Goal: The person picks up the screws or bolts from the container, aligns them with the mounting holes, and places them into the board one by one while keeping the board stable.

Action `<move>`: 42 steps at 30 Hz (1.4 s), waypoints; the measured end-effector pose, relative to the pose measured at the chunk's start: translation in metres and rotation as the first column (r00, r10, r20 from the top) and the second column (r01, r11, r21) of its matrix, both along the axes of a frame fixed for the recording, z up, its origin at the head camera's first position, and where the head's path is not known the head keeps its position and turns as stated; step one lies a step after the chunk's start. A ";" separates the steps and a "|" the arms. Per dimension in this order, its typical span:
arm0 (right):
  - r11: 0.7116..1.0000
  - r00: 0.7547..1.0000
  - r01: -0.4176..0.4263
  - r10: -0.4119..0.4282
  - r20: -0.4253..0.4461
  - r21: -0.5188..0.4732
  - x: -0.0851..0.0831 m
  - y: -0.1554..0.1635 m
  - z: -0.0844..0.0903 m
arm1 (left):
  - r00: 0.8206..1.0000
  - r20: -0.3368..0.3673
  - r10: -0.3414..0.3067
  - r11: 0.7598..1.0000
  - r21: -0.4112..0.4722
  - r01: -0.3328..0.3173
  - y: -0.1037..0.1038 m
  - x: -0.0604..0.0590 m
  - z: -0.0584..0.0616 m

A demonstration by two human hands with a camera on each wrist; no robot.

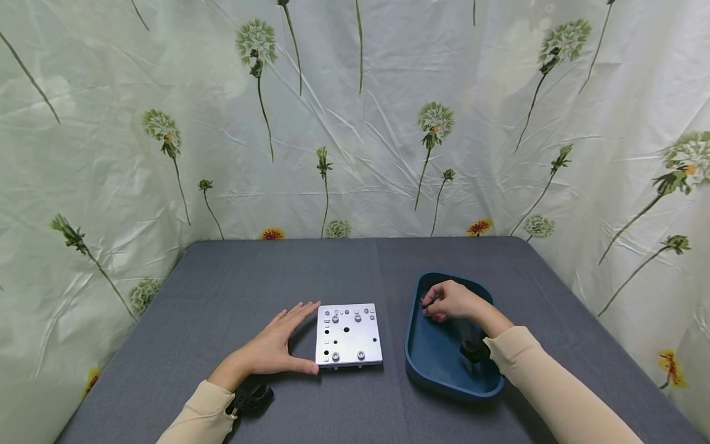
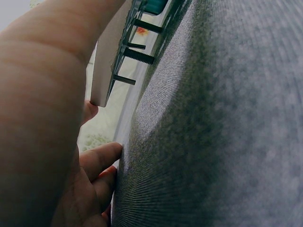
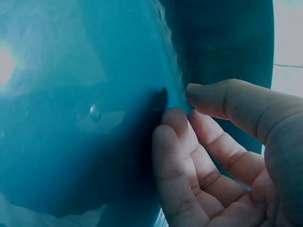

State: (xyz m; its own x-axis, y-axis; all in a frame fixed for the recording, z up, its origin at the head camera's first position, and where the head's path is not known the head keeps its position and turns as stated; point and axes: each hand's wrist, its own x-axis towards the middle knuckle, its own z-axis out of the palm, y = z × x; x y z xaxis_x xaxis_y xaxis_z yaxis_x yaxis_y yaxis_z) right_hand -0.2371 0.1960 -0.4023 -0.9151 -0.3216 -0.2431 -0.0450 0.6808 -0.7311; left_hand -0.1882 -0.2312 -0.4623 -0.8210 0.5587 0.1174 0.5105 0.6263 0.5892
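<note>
A square metal plate (image 1: 348, 336) with several screws and holes lies mid-table. My left hand (image 1: 277, 345) rests flat beside it, fingers straight along its left edge, thumb at its near-left corner. The left wrist view shows the left hand (image 2: 42, 118) against the plate (image 2: 106, 61), with screw shafts (image 2: 137, 54) sticking out underneath. My right hand (image 1: 449, 300) reaches into a blue tray (image 1: 427, 376), fingers curled. In the right wrist view, the thumb and fingertips of the right hand (image 3: 213, 156) pinch a small dark part (image 3: 161, 98) on the tray floor (image 3: 71, 71). A small round screw head (image 3: 94, 112) lies nearby.
The grey cloth table (image 1: 222, 283) is ringed by a floral curtain (image 1: 355, 123) at the back and both sides. Black wrist cameras sit on the left wrist (image 1: 249, 399) and the right wrist (image 1: 474, 351). The tray stands just right of the plate.
</note>
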 end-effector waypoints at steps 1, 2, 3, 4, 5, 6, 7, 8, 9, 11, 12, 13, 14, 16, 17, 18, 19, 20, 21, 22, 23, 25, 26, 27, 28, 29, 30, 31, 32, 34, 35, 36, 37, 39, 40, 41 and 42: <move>1.000 1.000 0.020 -0.020 -0.007 0.011 0.000 0.000 0.000 | 1.000 -0.001 0.000 1.000 0.001 0.000 0.000 0.000 0.000; 0.999 0.999 0.039 -0.038 -0.014 0.018 0.001 0.000 0.000 | 1.000 -0.001 -0.001 1.000 0.003 0.001 0.000 0.000 0.000; 0.998 0.998 0.054 -0.053 -0.022 0.024 0.001 0.000 0.001 | 1.000 -0.001 -0.001 1.000 0.005 0.001 0.000 0.000 0.000; 0.997 0.997 0.069 -0.068 -0.029 0.030 0.002 0.000 0.001 | 1.000 -0.002 0.000 1.000 0.005 0.001 0.000 0.000 0.000; 0.996 0.996 0.085 -0.084 -0.033 0.032 0.002 0.000 0.001 | 1.000 -0.002 -0.001 1.000 0.005 0.001 0.000 0.000 0.000; 0.995 0.995 0.093 -0.091 -0.038 0.035 0.002 0.000 0.002 | 1.000 -0.001 -0.001 1.000 0.006 0.001 0.000 0.000 0.000; 0.994 0.994 0.105 -0.103 -0.040 0.038 0.002 0.000 0.002 | 1.000 0.000 -0.001 1.000 0.006 0.001 0.000 0.000 -0.001; 0.993 0.993 0.109 -0.107 -0.044 0.042 0.002 -0.001 0.002 | 1.000 0.001 -0.001 1.000 0.006 0.001 0.000 0.000 -0.001; 0.993 0.993 0.113 -0.111 -0.046 0.045 0.003 -0.001 0.002 | 1.000 0.002 -0.001 1.000 0.006 0.001 0.000 0.000 -0.001; 0.992 0.992 0.114 -0.111 -0.053 0.054 0.002 -0.002 0.002 | 1.000 0.004 0.000 1.000 0.005 0.000 0.000 0.000 -0.001; 0.992 0.992 0.112 -0.109 -0.057 0.060 0.002 -0.002 0.001 | 1.000 0.005 0.000 1.000 0.005 -0.001 0.000 0.000 -0.001; 0.991 0.992 0.117 -0.113 -0.058 0.064 0.002 -0.003 0.001 | 1.000 0.006 0.001 1.000 0.005 -0.001 0.000 0.000 0.000; 0.990 0.991 0.121 -0.117 -0.059 0.068 0.002 -0.003 0.000 | 1.000 0.007 0.001 1.000 0.004 -0.001 0.000 0.000 0.000; 0.990 0.991 0.122 -0.117 -0.063 0.077 0.001 -0.004 -0.001 | 1.000 0.008 0.001 1.000 0.002 -0.001 0.001 0.000 0.000; 0.989 0.991 0.122 -0.117 -0.064 0.082 0.001 -0.004 -0.001 | 1.000 0.007 0.000 1.000 0.001 0.000 0.001 0.000 0.001; 0.989 0.991 0.123 -0.117 -0.064 0.085 0.001 -0.004 -0.001 | 1.000 0.007 0.000 1.000 0.000 0.000 0.001 0.000 0.001; 0.988 0.991 0.127 -0.122 -0.060 0.085 0.000 -0.005 -0.002 | 1.000 0.006 -0.001 1.000 0.000 0.001 0.001 0.000 0.001; 0.988 0.990 0.130 -0.125 -0.059 0.086 0.000 -0.005 -0.002 | 1.000 0.006 -0.001 1.000 -0.001 0.001 0.001 0.000 0.001; 0.988 0.991 0.127 -0.122 -0.059 0.088 0.000 -0.005 -0.001 | 1.000 0.006 0.000 1.000 -0.001 0.000 0.001 0.000 0.001; 0.988 0.991 0.126 -0.121 -0.059 0.091 0.000 -0.006 -0.001 | 1.000 0.006 0.000 1.000 0.000 0.000 0.001 0.000 0.001; 0.987 0.990 0.130 -0.125 -0.059 0.093 -0.001 -0.006 -0.001 | 1.000 0.005 0.000 1.000 0.000 0.000 0.001 0.000 0.001; 0.986 0.990 0.134 -0.128 -0.061 0.099 -0.001 -0.007 -0.002 | 1.000 0.007 0.001 1.000 0.001 -0.001 0.001 0.001 0.001; 0.986 0.990 0.132 -0.126 -0.064 0.105 -0.001 -0.007 -0.002 | 1.000 0.007 0.000 1.000 0.002 0.000 0.001 0.001 0.001; 0.986 0.990 0.129 -0.122 -0.067 0.109 -0.001 -0.007 -0.002 | 1.000 0.007 0.000 1.000 0.003 0.000 0.001 0.001 0.001; 0.985 0.990 0.132 -0.125 -0.068 0.111 -0.001 -0.007 -0.002 | 1.000 0.007 -0.001 1.000 0.003 0.001 0.000 0.001 0.001; 0.985 0.990 0.132 -0.125 -0.068 0.113 -0.001 -0.008 -0.003 | 1.000 0.006 -0.001 1.000 0.004 0.001 0.000 0.001 0.000; 0.985 0.990 0.132 -0.125 -0.067 0.114 -0.001 -0.008 -0.003 | 1.000 0.005 -0.002 1.000 0.004 0.002 0.000 0.001 0.000; 0.985 0.990 0.131 -0.124 -0.066 0.116 -0.001 -0.008 -0.004 | 1.000 0.005 -0.003 1.000 0.005 0.003 0.000 0.000 0.000; 0.985 0.990 0.132 -0.126 -0.062 0.115 -0.002 -0.008 -0.004 | 1.000 0.004 -0.003 1.000 0.006 0.003 0.000 0.000 0.000; 0.985 0.991 0.126 -0.120 -0.061 0.116 -0.003 -0.008 -0.005 | 1.000 0.002 -0.003 1.000 0.005 0.003 0.000 0.000 0.000; 0.985 0.991 0.127 -0.121 -0.059 0.117 -0.003 -0.009 -0.005 | 1.000 0.001 -0.003 1.000 0.005 0.003 0.000 0.000 0.000; 0.984 0.991 0.130 -0.124 -0.057 0.118 -0.003 -0.009 -0.005 | 1.000 -0.001 -0.003 1.000 0.004 0.003 0.000 0.000 0.000; 0.984 0.991 0.130 -0.124 -0.057 0.119 -0.003 -0.009 -0.006 | 1.000 -0.002 -0.003 1.000 0.004 0.003 0.000 0.000 0.000; 0.984 0.990 0.130 -0.124 -0.060 0.122 -0.004 -0.009 -0.006 | 1.000 -0.005 -0.003 1.000 0.003 0.003 0.000 0.000 -0.001; 0.984 0.990 0.133 -0.127 -0.061 0.122 -0.004 -0.010 -0.006 | 1.000 -0.006 -0.003 1.000 0.002 0.003 -0.001 0.000 -0.001; 0.983 0.989 0.140 -0.133 -0.060 0.120 -0.004 -0.010 -0.006 | 1.000 -0.006 -0.003 1.000 0.002 0.003 -0.001 -0.001 -0.001; 0.983 0.990 0.136 -0.129 -0.065 0.119 -0.004 -0.010 -0.005 | 1.000 -0.006 -0.002 1.000 0.003 0.002 -0.001 -0.001 -0.001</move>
State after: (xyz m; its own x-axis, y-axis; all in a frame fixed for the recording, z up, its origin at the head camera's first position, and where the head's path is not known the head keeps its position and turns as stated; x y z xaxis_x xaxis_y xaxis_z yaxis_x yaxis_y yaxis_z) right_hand -0.2407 0.1857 -0.4077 -0.9611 -0.1673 -0.2198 0.0127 0.7682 -0.6401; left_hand -0.1887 -0.2318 -0.4631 -0.8191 0.5600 0.1240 0.5154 0.6238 0.5876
